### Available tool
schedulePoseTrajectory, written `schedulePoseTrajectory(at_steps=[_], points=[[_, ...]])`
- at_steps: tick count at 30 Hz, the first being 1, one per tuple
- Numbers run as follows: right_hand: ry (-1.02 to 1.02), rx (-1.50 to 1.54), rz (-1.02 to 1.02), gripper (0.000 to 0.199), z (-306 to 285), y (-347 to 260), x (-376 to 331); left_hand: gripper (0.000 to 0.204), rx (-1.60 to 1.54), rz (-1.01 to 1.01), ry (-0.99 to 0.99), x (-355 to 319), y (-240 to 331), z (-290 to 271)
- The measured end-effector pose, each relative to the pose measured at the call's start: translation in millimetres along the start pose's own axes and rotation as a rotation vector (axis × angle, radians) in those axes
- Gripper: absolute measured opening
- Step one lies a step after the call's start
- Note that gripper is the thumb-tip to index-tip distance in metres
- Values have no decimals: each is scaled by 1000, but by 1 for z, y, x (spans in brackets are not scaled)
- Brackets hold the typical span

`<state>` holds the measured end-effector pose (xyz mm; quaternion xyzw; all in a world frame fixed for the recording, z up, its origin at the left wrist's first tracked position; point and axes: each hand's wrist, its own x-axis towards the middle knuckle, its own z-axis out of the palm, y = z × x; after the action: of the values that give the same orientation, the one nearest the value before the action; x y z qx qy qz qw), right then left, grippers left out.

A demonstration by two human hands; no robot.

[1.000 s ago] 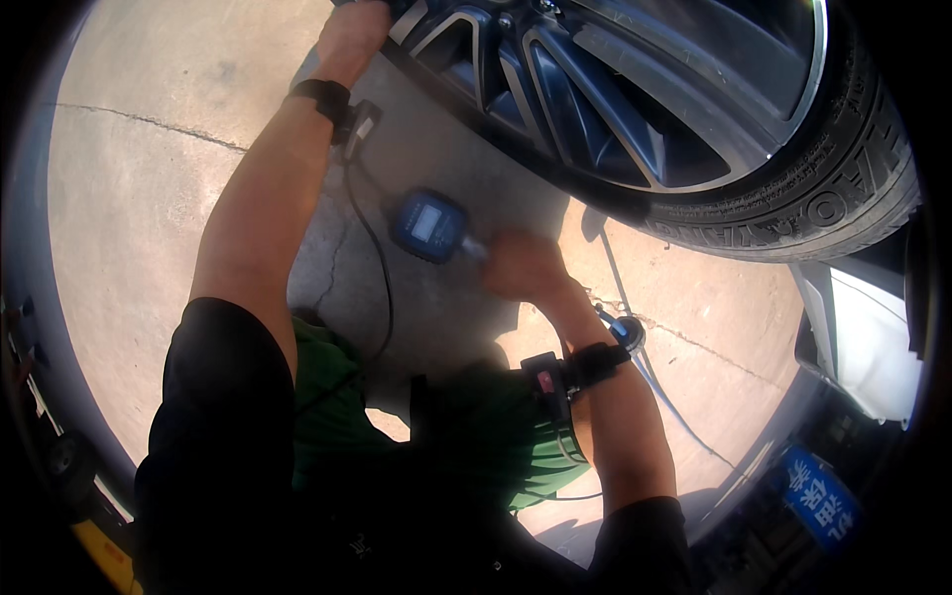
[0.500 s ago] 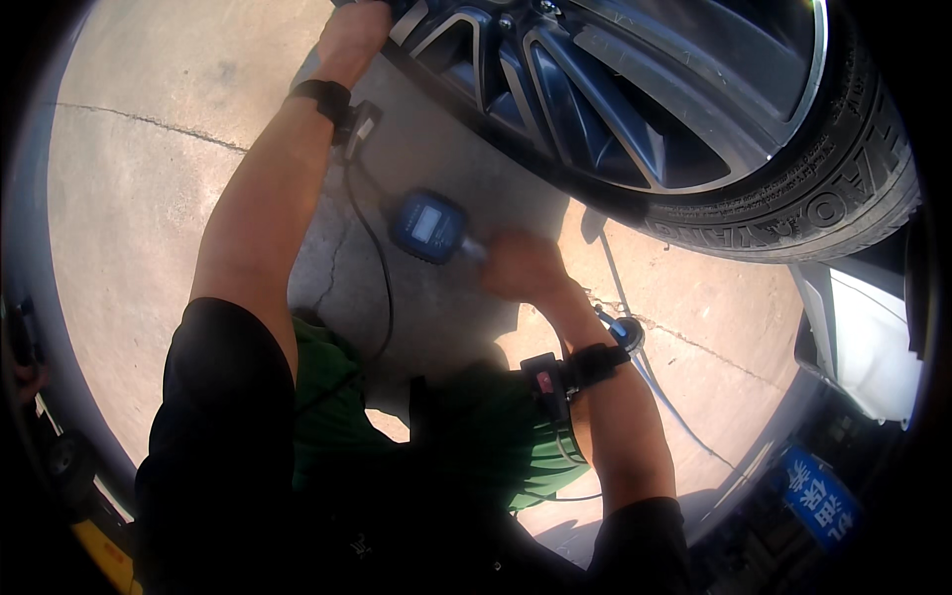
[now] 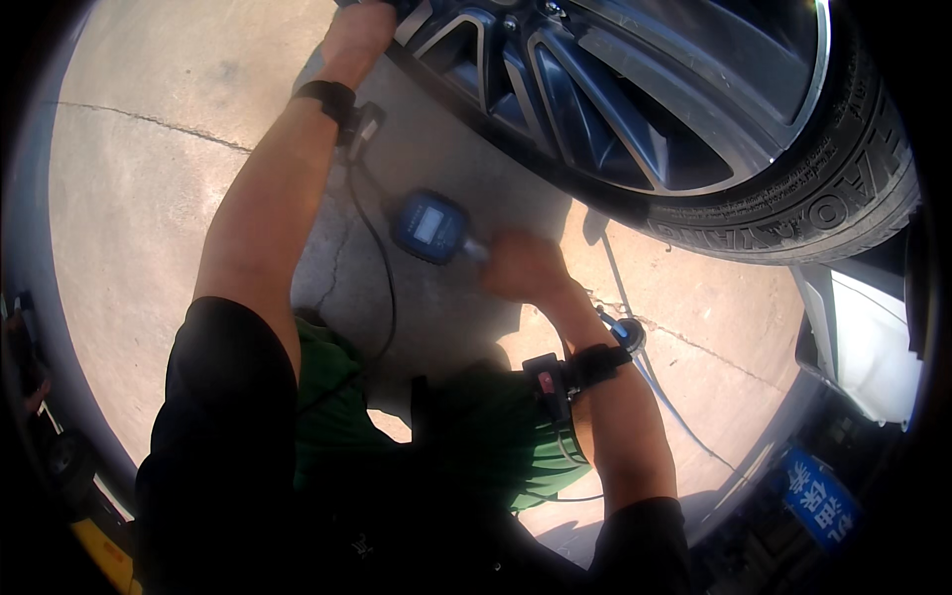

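My right hand (image 3: 523, 266) is closed around the handle of a blue tyre inflator gauge (image 3: 430, 226) with a small pale screen, held low over the concrete. A black hose (image 3: 382, 288) runs from the gauge up toward my left wrist. My left hand (image 3: 359, 32) reaches up to the dark alloy wheel (image 3: 595, 109) and grips something at the spokes; what it holds is hidden at the frame's top edge. Both wrists carry black straps, the right one with a small device (image 3: 548, 382). The black tyre (image 3: 823, 188) surrounds the wheel.
Cracked concrete ground (image 3: 149, 198) lies to the left and below the wheel. A thin hose (image 3: 674, 397) trails across it on the right, past a small round fitting (image 3: 627, 334). A white car body panel (image 3: 868, 337) and a blue sign (image 3: 818, 501) sit at the right edge.
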<state>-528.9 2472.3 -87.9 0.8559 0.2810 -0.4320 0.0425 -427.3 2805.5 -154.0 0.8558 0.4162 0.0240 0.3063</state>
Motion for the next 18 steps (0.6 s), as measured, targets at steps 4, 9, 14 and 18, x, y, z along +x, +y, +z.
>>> schedulePoseTrajectory(at_steps=[4,9,14,18], points=[[1,2,-1,33,0,0,1,51,40,43,-54,4,-4,0],[-37,-8,-2,33,-2,-2,1,52,127,200,50,9,-15,5],[-59,-3,-4,34,-4,-1,0,54,69,93,-70,-5,2,-9],[-38,-12,-14,34,1,0,3,63,25,151,71,-4,-6,-1]])
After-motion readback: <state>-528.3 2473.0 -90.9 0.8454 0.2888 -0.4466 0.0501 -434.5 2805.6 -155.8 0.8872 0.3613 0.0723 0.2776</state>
